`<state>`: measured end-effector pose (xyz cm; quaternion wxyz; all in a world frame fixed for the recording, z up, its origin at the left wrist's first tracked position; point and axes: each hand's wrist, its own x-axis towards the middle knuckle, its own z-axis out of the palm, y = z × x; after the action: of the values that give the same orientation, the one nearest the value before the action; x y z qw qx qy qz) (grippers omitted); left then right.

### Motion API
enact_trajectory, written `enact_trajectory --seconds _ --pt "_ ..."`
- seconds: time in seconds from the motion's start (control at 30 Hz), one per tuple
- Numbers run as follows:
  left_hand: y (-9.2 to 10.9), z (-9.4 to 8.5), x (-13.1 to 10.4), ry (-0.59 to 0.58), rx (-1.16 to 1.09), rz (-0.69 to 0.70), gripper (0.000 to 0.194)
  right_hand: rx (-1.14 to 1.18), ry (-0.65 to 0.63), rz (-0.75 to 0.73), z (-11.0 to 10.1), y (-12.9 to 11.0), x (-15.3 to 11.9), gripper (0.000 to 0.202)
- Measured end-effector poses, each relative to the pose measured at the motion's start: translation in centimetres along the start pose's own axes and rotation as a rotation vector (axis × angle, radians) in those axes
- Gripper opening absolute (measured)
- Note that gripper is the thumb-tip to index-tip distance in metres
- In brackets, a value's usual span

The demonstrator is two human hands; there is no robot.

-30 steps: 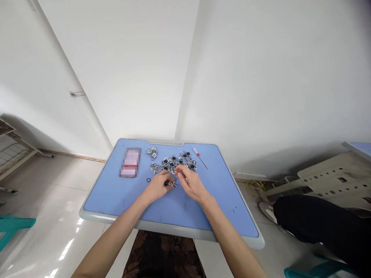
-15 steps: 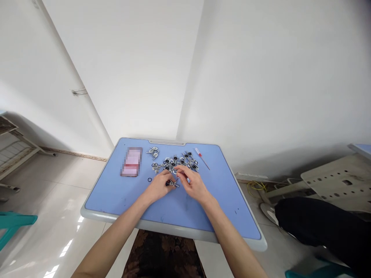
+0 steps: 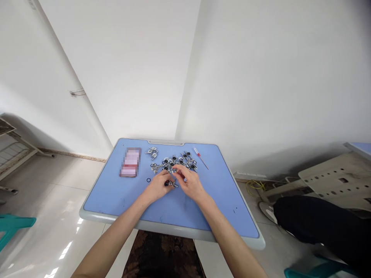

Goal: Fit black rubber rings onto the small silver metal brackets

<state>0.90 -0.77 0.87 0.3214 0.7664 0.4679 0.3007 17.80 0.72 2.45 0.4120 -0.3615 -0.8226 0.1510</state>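
Note:
My left hand (image 3: 157, 188) is closed around a small shiny metal part (image 3: 175, 184) with a stem and a dark piece, low over the blue tabletop (image 3: 185, 216). Fingers bent in a pinch, my right hand (image 3: 190, 184) is right beside that part; what lies between its fingertips is too small to make out. Just beyond both hands is a pile of similar metal parts (image 3: 182, 162), several with black round pieces. A loose black ring (image 3: 148, 180) lies left of my left hand.
A smaller group of metal parts (image 3: 152, 151) lies near the far edge. On the right is a thin screwdriver-like tool (image 3: 201, 158) with a clear and red handle. A blurred pink rectangular item (image 3: 130, 162) lies left. Another person's dark-clothed leg (image 3: 307, 220) is at right.
My right hand has moved slightly left, its fingers closer to the metal part in my left hand. The whole view has shifted a little; the pile looks the same.

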Motion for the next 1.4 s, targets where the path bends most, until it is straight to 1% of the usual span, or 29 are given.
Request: enact_trajectory --seconds 0.07,0.23,0.3,0.37,0.43,0.57,0.7,0.77,0.83,0.9,1.0,1.17,1.4 --pt "0.0 0.0 0.0 -0.004 -0.007 -0.004 0.013 -0.030 0.026 0.005 0.1 0.1 0.0 0.019" --pt "0.0 0.0 0.0 0.003 -0.004 -0.001 0.011 0.051 -0.097 0.001 -0.6 -0.2 -0.1 0.030" --pt "0.0 0.0 0.0 0.008 -0.002 -0.003 0.010 0.059 -0.079 0.011 -0.4 -0.3 0.0 0.029" --pt "0.0 0.0 0.0 0.003 -0.004 -0.007 0.012 0.028 -0.013 0.028 0.1 -0.2 0.0 0.022" --pt "0.0 0.0 0.0 -0.002 -0.006 -0.011 0.013 0.003 0.021 0.050 0.4 -0.1 0.0 0.017" --pt "0.1 -0.1 0.0 -0.008 -0.003 -0.004 0.013 -0.005 -0.021 0.014 -0.1 -0.2 -0.1 0.017" --pt "0.2 -0.1 0.0 0.001 0.007 0.002 0.011 0.065 -0.034 -0.015 -0.4 -0.4 -0.1 0.021" --pt "0.2 -0.1 0.0 0.003 0.017 -0.005 0.012 0.086 -0.002 0.005 0.0 -0.3 0.0 0.017" --pt "0.2 0.0 0.0 0.000 0.025 -0.015 0.013 0.060 0.055 0.040 0.6 -0.1 0.0 0.012" --pt "0.1 0.0 0.0 -0.005 0.028 -0.020 0.014 0.021 0.099 0.061 1.1 0.1 0.0 0.014" --pt "0.0 0.0 0.0 -0.007 0.027 -0.015 0.014 0.014 0.126 0.065 1.4 0.2 0.0 0.016" --pt "0.0 -0.1 0.0 -0.007 0.021 -0.013 0.014 0.079 0.150 0.085 1.0 -0.1 0.0 0.013" --pt "0.1 -0.3 -0.1 -0.004 -0.015 -0.009 0.012 0.123 0.226 0.134 0.0 -0.9 0.3 0.013"
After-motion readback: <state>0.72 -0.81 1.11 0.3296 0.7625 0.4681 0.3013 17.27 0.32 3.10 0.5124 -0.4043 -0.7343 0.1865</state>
